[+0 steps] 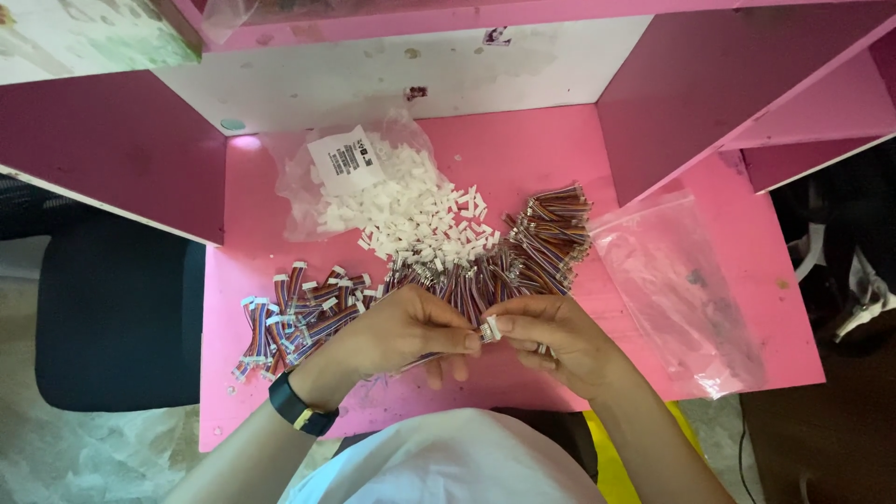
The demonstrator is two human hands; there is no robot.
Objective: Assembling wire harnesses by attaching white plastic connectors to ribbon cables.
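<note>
Just below the frame's centre, over the pink table [523,149], the left hand [401,331] pinches a multicoloured wire lead [464,301] while the right hand [551,336] is closed on a small white connector housing [492,327], fingertips of both hands meeting. Seating it well likely means squaring the terminals to the housing and pushing straight. Loose white housings [411,210] lie at upper centre, unfinished leads [546,233] to the right, finished leads [294,317] at left, an empty clear bag [686,289] at far right.

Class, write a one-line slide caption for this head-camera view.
Both hands, left and right, pinch a white connector over wire bundles on a pink desk.
</note>
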